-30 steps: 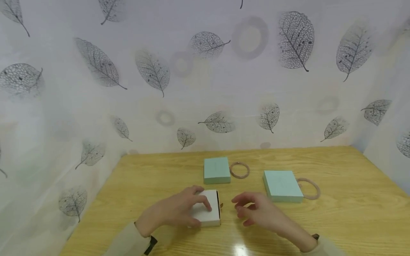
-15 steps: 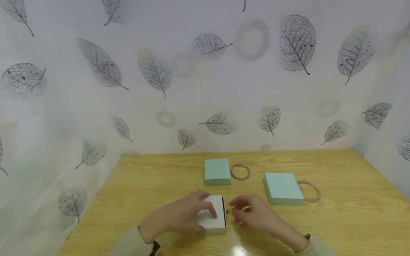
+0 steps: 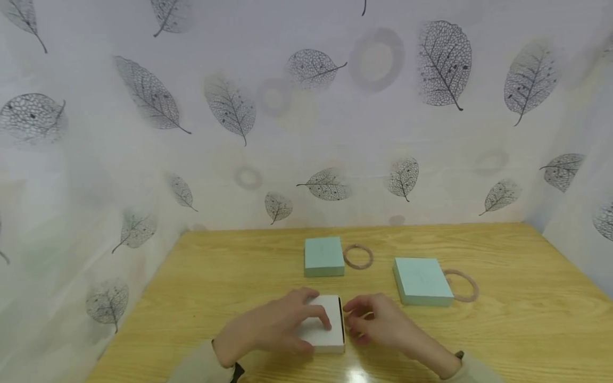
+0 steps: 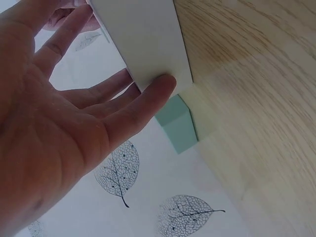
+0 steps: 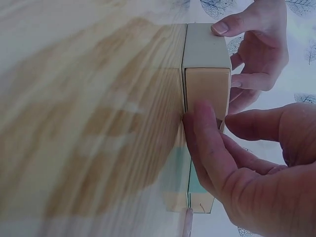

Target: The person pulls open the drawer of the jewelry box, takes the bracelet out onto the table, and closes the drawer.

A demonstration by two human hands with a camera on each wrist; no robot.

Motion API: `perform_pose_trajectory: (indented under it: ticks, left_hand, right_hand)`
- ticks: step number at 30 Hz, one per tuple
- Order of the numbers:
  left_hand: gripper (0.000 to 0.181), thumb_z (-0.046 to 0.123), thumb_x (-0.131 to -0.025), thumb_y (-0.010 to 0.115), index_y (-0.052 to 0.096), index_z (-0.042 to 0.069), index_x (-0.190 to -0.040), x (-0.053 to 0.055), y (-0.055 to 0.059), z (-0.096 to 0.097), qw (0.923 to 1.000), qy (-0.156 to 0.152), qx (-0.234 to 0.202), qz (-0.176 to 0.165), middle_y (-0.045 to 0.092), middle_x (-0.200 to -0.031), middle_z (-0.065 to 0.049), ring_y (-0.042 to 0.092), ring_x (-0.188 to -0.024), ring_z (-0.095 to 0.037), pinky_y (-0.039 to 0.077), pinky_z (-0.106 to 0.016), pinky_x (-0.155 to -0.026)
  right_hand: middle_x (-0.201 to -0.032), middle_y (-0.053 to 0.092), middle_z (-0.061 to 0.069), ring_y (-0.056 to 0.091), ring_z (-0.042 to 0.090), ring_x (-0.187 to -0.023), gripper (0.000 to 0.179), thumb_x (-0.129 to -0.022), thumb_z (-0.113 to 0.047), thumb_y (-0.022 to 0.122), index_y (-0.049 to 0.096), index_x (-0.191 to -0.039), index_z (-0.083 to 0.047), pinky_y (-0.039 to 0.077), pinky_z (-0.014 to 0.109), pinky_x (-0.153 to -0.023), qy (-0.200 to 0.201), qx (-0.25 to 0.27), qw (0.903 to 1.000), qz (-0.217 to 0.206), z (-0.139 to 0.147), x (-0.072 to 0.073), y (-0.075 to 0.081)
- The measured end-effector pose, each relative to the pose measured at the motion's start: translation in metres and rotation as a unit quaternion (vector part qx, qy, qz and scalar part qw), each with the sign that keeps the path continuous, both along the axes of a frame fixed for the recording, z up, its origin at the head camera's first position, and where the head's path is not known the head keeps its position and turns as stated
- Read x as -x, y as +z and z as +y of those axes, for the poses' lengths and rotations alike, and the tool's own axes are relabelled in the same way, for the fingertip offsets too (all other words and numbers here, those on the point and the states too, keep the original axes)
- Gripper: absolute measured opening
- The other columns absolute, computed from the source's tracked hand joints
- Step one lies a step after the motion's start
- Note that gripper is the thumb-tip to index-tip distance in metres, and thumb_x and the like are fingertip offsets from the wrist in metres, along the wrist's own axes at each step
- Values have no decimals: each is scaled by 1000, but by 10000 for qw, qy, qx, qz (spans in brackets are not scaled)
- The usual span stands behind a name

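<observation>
A white box (image 3: 322, 335) lies flat on the wooden table in front of me. My left hand (image 3: 280, 324) grips it from the left, thumb on the near side and another fingertip bent down onto the top. In the right wrist view, the box's end (image 5: 202, 86) is light brown and faces my right hand (image 3: 378, 319). A small dark tab (image 5: 218, 122) sticks out of that end. The right fingertips are loosely bent on either side of the tab, with a narrow gap showing; a firm pinch is not visible.
Two pale green boxes stand farther back, one in the middle (image 3: 324, 256) and a larger one (image 3: 423, 282) to the right. Beside each lies a pinkish ring, one (image 3: 358, 267) near the middle box and one (image 3: 474, 295) at the right. A leaf-patterned sheet (image 3: 306, 133) hangs behind the table.
My left hand has slid the white box a little to the right and nearer to me. The right fingers have come close to its end, and the tab is now hidden in the head view.
</observation>
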State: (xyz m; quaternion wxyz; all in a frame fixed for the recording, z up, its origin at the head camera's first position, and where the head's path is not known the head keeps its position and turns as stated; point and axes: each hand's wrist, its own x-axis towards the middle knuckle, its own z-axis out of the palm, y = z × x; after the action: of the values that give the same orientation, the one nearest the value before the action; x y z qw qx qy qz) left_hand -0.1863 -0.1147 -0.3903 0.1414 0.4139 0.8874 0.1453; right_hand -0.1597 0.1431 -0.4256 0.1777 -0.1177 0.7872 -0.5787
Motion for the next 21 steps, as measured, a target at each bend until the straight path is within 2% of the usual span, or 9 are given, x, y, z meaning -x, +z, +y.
perform_pose_trajectory:
  ticks: [4,14,21]
  left_hand:
    - [37,31,-83,84,66,39,-114,-2,1,5,9999,-35,32,90,48,-151,-15,52,-132,-28,54,-36,-98]
    - [37,34,-84,84,65,40,-116,-6,1,12,9998,-43,123,178,48,-153,-15,53,-134,-29,55,-39,-100]
    - [36,34,-85,84,65,39,-116,-5,0,12,10000,-38,65,63,47,-153,-14,52,-133,-27,56,-37,-97]
  right_hand:
    - [-97,71,13,72,25,-86,27,-93,0,63,65,-118,10,64,33,-67,-40,10,10000,13,2,-1,-1]
    - [-97,73,12,71,23,-85,23,-94,2,61,65,-116,11,64,36,-69,-153,115,9997,-118,5,-2,-2]
    - [-98,76,12,74,23,-86,24,-95,0,65,66,-117,9,65,38,-69,-242,-24,9996,-155,2,0,-2]
